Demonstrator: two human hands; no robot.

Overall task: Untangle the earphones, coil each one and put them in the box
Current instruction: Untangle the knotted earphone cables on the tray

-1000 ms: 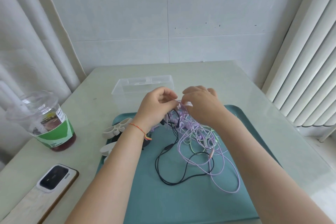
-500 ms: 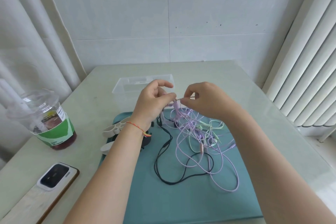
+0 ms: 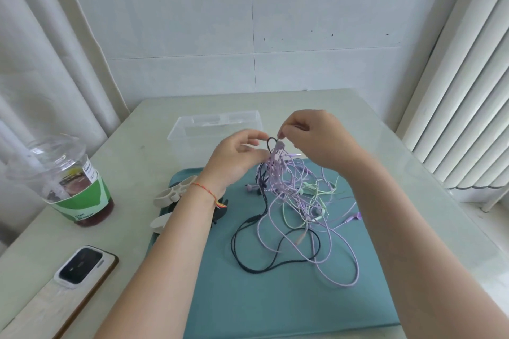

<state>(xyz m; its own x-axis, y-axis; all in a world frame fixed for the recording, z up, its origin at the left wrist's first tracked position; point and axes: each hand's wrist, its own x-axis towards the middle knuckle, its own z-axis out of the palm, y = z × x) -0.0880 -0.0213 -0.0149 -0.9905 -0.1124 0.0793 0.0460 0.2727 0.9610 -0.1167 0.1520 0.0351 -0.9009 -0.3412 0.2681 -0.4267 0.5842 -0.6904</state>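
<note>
Earphones in three colours hang tangled from our two hands: left hand and right hand both pinch cables; one box behind.

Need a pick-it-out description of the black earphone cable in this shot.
Start at the teal tray on the table. In the cable tangle on it, the black earphone cable loops along the left and near edge. It is the only dark one; its neighbours are lilac or pale green.

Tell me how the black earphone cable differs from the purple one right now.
The black cable is dark and shows fewer loops; the purple cable is pale, with many. Black's lower loop lies nearer the left hand; purple's sprawls rightward. Both rise into the lifted knot and trail onto the teal tray.
</note>
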